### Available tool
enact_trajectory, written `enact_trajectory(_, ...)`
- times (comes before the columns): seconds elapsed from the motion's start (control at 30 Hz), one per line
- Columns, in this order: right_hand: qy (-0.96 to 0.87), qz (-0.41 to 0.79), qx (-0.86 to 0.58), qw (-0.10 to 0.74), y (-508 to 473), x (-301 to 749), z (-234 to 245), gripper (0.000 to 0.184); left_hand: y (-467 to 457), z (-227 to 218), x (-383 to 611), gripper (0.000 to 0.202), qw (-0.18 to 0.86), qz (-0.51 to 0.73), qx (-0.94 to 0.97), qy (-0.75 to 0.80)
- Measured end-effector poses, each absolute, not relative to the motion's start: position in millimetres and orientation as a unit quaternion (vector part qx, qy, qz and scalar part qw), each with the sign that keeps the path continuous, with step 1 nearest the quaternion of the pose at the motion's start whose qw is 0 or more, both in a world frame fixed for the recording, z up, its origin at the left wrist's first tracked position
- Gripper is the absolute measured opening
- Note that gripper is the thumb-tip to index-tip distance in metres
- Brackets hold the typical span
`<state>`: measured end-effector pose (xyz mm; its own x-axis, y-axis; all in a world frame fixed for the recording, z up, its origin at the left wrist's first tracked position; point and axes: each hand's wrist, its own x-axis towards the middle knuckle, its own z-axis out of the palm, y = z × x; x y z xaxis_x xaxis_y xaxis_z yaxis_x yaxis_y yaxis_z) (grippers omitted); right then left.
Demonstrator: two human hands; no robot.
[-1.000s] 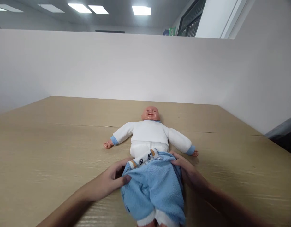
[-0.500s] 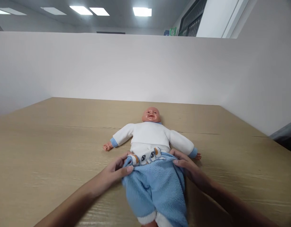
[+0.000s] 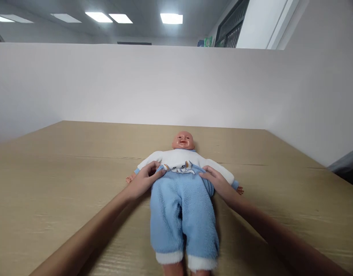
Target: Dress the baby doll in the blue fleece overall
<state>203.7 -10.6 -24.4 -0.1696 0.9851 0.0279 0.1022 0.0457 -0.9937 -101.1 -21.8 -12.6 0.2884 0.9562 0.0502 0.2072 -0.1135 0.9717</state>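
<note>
The left hand [image 3: 146,178] and right hand [image 3: 218,182] pinch the trousers [image 3: 176,191] at 2 sides of the waistband [image 3: 184,167], closed on cloth. The doll [image 3: 178,155] lies between them, head [image 3: 183,140] beyond. This looks like pulling the trousers up; the next move likely calls for levelling the waistband.

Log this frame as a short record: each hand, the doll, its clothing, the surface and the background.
left hand: pinching one side of the waistband
right hand: pinching the waistband's other side
doll: on its back, face up, arms spread
clothing: white top with blue cuffs; blue trousers with white hems
surface: wood-coloured tabletop
background: white wall
</note>
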Motion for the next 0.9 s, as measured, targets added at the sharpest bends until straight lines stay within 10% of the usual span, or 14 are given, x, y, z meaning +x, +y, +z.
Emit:
enact_trajectory(0.5, -0.318, 0.708, -0.432, 0.459, -41, 199, -32, 0.045, -43, -35, -108, 0.041, 0.751, 0.385, 0.438, 0.308)
enact_trajectory(0.9, -0.758, 0.509, -0.385, 0.139, -30, 272, -10, 0.053, -41, -17, -149, 0.055, 0.659, 0.213, 0.643, 0.326)
